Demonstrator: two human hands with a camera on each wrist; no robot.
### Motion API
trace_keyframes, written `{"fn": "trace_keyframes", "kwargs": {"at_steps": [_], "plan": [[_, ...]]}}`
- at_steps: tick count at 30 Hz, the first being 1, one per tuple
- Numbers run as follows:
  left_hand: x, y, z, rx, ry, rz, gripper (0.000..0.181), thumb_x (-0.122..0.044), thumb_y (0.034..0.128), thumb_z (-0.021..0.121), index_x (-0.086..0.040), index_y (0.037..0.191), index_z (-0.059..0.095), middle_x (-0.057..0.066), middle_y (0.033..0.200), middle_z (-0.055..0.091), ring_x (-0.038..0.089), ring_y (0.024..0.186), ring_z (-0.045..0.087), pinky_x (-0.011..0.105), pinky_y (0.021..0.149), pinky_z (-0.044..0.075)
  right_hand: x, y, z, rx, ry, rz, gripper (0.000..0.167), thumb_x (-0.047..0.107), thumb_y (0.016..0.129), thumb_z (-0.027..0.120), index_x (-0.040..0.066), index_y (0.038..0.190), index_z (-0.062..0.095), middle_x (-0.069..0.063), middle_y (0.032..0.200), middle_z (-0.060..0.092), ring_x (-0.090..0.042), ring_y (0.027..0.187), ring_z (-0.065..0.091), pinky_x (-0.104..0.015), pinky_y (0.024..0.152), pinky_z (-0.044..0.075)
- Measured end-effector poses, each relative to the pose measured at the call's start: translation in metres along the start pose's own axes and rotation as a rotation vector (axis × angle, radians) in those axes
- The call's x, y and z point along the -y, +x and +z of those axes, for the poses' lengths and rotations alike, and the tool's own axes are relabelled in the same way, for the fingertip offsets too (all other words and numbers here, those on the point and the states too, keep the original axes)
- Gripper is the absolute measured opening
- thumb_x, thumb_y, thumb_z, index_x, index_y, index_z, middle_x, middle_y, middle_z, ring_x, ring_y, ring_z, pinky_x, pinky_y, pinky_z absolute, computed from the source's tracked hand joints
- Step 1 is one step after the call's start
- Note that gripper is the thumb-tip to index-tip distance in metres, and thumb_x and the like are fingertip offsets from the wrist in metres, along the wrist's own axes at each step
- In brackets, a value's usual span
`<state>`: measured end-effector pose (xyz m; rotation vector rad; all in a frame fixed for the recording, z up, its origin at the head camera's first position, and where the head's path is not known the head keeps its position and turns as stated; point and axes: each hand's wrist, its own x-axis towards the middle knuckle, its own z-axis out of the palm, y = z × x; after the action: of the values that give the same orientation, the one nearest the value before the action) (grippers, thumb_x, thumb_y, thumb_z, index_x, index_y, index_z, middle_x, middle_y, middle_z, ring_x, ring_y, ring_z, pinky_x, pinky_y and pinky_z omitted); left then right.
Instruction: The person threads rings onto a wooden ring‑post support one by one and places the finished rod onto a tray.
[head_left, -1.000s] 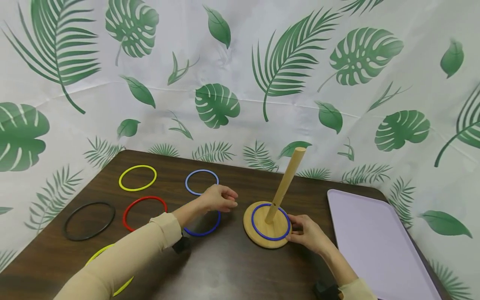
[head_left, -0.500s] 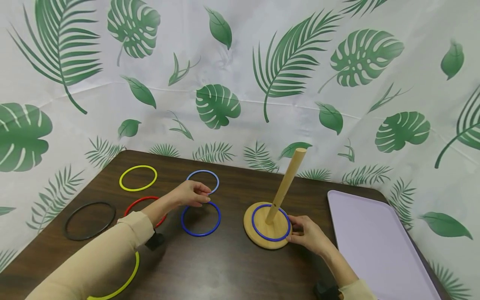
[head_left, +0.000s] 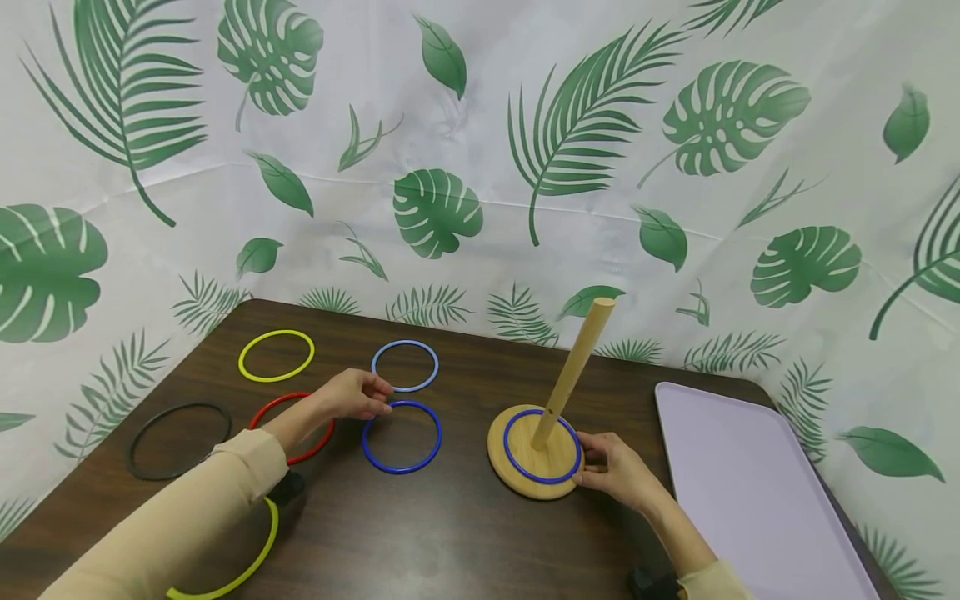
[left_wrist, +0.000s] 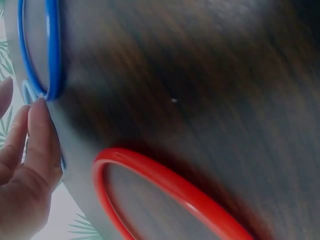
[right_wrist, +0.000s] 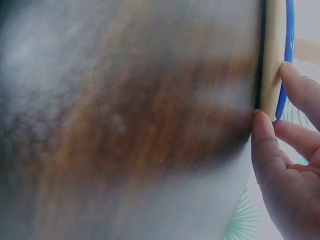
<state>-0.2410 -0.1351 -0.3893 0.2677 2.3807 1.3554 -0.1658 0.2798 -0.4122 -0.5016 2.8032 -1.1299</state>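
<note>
- Right hand (head_left: 615, 468) is at the right side of the wooden stand (head_left: 529, 460), thumb and fingers pinching the edge of its round base.
- The stand's on the brown table (head_left: 450, 533), right of the loose rings, peg up top and looking kinda tilted from the head cam.
- One blue ring (head_left: 551, 481) lies flat on that base, around the peg.
- Left hand (head_left: 356, 394) has relaxed, slightly bent fingers, gripping nothing. Fingertips are right by the dark blue ring (head_left: 402, 472) and the light blue ring (head_left: 406, 342); honestly can't tell if they touch either.
- Red ring (left_wrist: 185, 197) is on the table, partly behind the left forearm.
- Black ring (head_left: 187, 406) and two yellow rings (head_left: 276, 332) sit further left.
- Lilac tray (head_left: 750, 483) is off to the right.
</note>
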Motion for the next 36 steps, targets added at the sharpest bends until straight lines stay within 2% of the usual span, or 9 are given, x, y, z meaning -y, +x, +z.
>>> {"fn": "trace_keyframes", "kwargs": {"at_steps": [6, 13, 21, 31, 36], "plan": [[0.0034, -0.0005, 0.0003, -0.025, 0.031, -0.003, 0.034, 0.0, 0.0798, 0.071, 0.012, 0.109, 0.059, 0.009, 0.089, 0.062, 0.009, 0.076, 0.056, 0.023, 0.067, 0.056, 0.0016, -0.0008, -0.0005, 0.005, 0.03, 0.0, 0.06, 0.006, 0.077, 0.076, -0.016, 0.125, 0.049, -0.026, 0.112, 0.05, -0.037, 0.101, 0.058, -0.038, 0.081, 0.055], [0.0059, -0.0009, 0.0025, -0.069, 0.16, 0.036, 0.027, -0.001, 0.0752, 0.074, 0.006, 0.1, 0.065, 0.009, 0.085, 0.064, 0.009, 0.075, 0.055, 0.019, 0.063, 0.052, 0.0005, -0.001, -0.0003, 0.002, 0.025, 0.004, 0.059, 0.006, 0.078, 0.075, -0.015, 0.126, 0.049, -0.025, 0.112, 0.05, -0.036, 0.101, 0.058, -0.036, 0.081, 0.055], [0.0077, 0.0033, 0.0058, -0.119, 0.253, 0.051, 0.02, 0.004, 0.0713, 0.072, 0.002, 0.09, 0.067, 0.003, 0.075, 0.063, 0.009, 0.069, 0.054, 0.018, 0.059, 0.05, -0.002, -0.0002, 0.0004, 0.009, 0.038, 0.021, 0.059, 0.006, 0.078, 0.075, -0.014, 0.127, 0.049, -0.025, 0.113, 0.049, -0.037, 0.102, 0.058, -0.03, 0.079, 0.055], [0.0036, 0.0055, 0.0072, -0.116, 0.243, 0.004, 0.012, 0.007, 0.0719, 0.067, 0.002, 0.082, 0.066, 0.002, 0.069, 0.06, 0.007, 0.059, 0.056, 0.022, 0.056, 0.055, -0.0009, -0.0007, -0.0004, 0.013, 0.034, -0.035, 0.059, 0.008, 0.078, 0.075, -0.016, 0.125, 0.049, -0.026, 0.112, 0.049, -0.038, 0.1, 0.058, -0.034, 0.08, 0.055], [-0.0008, 0.0025, 0.0068, -0.108, 0.268, 0.016, 0.01, 0.005, 0.0726, 0.067, 0.002, 0.082, 0.067, -0.001, 0.067, 0.06, 0.008, 0.06, 0.056, 0.022, 0.057, 0.055, -0.0019, -0.0005, -0.0003, 0.012, 0.023, -0.022, 0.06, 0.008, 0.078, 0.076, -0.015, 0.126, 0.049, -0.025, 0.111, 0.05, -0.036, 0.1, 0.058, -0.032, 0.08, 0.055]]}}
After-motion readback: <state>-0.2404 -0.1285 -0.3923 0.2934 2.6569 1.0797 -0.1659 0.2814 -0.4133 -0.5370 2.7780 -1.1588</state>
